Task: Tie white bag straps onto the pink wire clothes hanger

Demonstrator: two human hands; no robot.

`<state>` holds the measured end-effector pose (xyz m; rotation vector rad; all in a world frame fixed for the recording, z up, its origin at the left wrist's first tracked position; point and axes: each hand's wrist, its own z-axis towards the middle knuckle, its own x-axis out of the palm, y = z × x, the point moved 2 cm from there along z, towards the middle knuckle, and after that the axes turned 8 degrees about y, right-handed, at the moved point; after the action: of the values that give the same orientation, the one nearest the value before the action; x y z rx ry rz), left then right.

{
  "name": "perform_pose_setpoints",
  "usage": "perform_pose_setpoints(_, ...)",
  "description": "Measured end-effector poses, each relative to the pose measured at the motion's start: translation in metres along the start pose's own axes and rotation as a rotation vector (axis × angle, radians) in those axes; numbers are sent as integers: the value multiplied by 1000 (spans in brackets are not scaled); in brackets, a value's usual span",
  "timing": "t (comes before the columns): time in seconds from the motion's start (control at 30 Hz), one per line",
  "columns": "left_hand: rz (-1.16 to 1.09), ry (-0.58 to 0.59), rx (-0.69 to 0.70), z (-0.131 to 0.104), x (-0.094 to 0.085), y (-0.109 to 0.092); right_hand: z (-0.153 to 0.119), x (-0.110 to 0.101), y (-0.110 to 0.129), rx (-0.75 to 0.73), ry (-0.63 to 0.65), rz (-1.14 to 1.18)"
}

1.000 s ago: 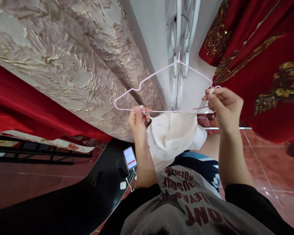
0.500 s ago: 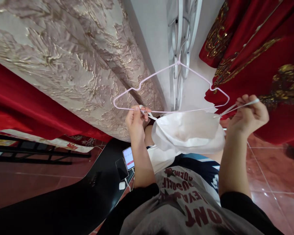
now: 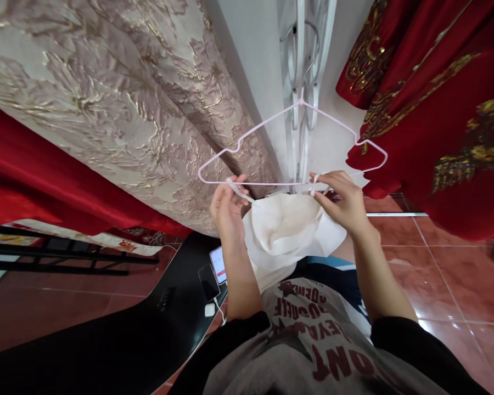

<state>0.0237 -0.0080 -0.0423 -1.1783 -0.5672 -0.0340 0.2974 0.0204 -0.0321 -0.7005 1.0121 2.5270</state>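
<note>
A pink wire hanger (image 3: 301,102) hangs by its metal hook on the white rack. Just below its bottom bar, a white camisole (image 3: 288,225) is spread between my hands, its lower part lying over my lap. My left hand (image 3: 227,211), at the hanger's left corner, is closed on one thin strap (image 3: 242,192). Right of the hanger's middle, my right hand (image 3: 342,202) pinches the other strap (image 3: 315,185) between thumb and fingers, close to the bottom bar. The top edge of the camisole hangs slack between the straps.
The white metal rack (image 3: 299,71) stands against the wall. Shiny patterned curtain (image 3: 107,82) is on the left, red embroidered cloth (image 3: 428,109) on the right. Two phones, one a dark phone (image 3: 209,282), and a white charger (image 3: 209,310) lie on a black bench (image 3: 148,329).
My right hand has moved left and inward with its strap, from beyond the hanger's right end to near its middle. The camisole's top has gone slack. My left hand stays almost in place.
</note>
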Motion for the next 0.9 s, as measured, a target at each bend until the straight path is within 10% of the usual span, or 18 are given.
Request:
perform_pose_setpoints(0.2, 133, -257, 422, 15, -46, -13, -11, -10, 2, -45, -126, -21)
perform_pose_setpoints(0.37, 287, 5, 442, 35, -42, -44, -11, -10, 5, -24, -103, -29)
perform_pose_setpoints(0.63, 729, 490, 408, 66, 21, -73, -12, -4, 8, -32, -102, -62)
perform_pose_setpoints(0.9, 229, -8, 175, 47, -7, -19, -15, 1, 8, -84, -107, -59)
